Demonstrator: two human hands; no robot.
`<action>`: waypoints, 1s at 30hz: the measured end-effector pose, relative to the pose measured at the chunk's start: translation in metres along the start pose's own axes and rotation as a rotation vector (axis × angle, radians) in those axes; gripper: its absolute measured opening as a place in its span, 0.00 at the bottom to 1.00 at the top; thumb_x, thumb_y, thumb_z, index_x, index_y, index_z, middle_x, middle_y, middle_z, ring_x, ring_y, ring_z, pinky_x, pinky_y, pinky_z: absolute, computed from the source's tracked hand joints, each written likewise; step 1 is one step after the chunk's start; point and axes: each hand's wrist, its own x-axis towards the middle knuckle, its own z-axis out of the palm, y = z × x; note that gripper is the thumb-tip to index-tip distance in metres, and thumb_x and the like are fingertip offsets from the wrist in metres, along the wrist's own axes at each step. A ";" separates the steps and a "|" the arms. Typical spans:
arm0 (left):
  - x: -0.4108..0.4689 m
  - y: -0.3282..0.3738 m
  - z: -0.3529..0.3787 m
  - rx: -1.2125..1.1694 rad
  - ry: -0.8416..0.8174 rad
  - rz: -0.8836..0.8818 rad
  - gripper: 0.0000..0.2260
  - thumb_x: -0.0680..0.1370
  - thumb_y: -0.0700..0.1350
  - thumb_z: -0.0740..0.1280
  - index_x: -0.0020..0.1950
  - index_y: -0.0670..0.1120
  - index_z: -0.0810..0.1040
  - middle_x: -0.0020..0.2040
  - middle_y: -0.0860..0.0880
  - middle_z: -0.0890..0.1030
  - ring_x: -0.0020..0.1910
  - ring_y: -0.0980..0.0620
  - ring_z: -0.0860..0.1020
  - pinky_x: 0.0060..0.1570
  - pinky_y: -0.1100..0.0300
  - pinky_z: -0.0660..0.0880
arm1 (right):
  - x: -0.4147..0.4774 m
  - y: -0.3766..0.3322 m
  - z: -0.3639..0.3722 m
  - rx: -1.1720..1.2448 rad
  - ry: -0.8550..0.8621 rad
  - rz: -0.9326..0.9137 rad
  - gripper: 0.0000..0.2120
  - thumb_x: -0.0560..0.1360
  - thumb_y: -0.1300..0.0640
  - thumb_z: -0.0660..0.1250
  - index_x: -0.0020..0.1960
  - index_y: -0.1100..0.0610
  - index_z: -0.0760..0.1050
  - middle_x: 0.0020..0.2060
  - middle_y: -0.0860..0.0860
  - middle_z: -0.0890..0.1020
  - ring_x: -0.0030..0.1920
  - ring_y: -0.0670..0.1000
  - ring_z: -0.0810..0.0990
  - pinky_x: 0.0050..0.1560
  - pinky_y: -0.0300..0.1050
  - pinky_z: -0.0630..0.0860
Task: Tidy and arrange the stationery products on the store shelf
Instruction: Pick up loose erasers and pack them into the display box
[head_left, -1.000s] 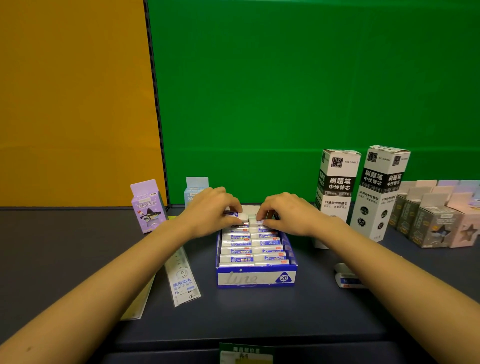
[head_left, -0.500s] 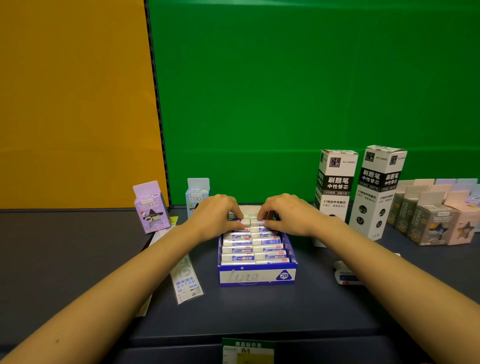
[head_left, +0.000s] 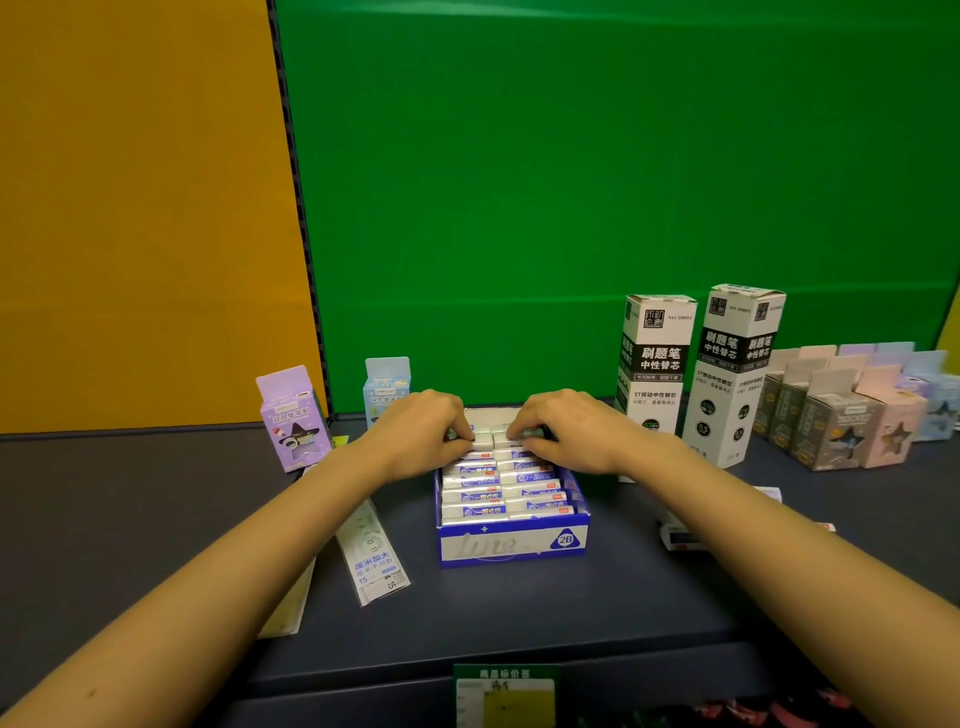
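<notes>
A blue and white display box (head_left: 514, 545) marked 2B stands in the middle of the dark shelf (head_left: 571, 613). Two rows of wrapped erasers (head_left: 501, 491) fill it. My left hand (head_left: 421, 431) curls over the back left of the box, its fingertips pinching an eraser in the rear row. My right hand (head_left: 563, 431) mirrors it at the back right, fingertips on the rear eraser of the right row. The two rear erasers (head_left: 491, 439) show white between my fingertips.
Two tall black and white refill boxes (head_left: 657, 364) stand right of the eraser box, with small grey and pink boxes (head_left: 841, 415) beyond. A purple box (head_left: 293, 418), a light blue box (head_left: 387, 387) and packaged rulers (head_left: 374, 551) lie left. A loose eraser (head_left: 678, 538) sits under my right forearm.
My view has shifted a little. Both hands stay on the rear erasers, their fingertips drawn slightly closer together over them.
</notes>
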 end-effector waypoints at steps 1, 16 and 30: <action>-0.002 -0.001 -0.002 0.009 0.010 -0.001 0.11 0.76 0.50 0.63 0.53 0.48 0.82 0.55 0.49 0.80 0.54 0.50 0.76 0.45 0.59 0.69 | -0.002 -0.001 -0.003 0.013 0.016 -0.003 0.14 0.77 0.55 0.61 0.61 0.52 0.76 0.60 0.50 0.78 0.59 0.51 0.76 0.60 0.48 0.72; -0.005 0.129 -0.034 -0.160 0.042 0.274 0.14 0.74 0.56 0.63 0.52 0.49 0.80 0.51 0.51 0.82 0.48 0.52 0.78 0.51 0.58 0.75 | -0.134 0.059 -0.054 0.108 0.140 0.111 0.12 0.75 0.54 0.65 0.58 0.51 0.78 0.53 0.46 0.82 0.50 0.42 0.78 0.53 0.37 0.75; 0.024 0.191 0.023 -0.105 -0.355 0.133 0.19 0.79 0.53 0.58 0.66 0.44 0.68 0.61 0.44 0.71 0.61 0.47 0.69 0.61 0.59 0.64 | -0.171 0.124 -0.012 0.136 -0.206 0.046 0.24 0.76 0.44 0.60 0.71 0.49 0.63 0.65 0.48 0.71 0.65 0.46 0.68 0.68 0.45 0.65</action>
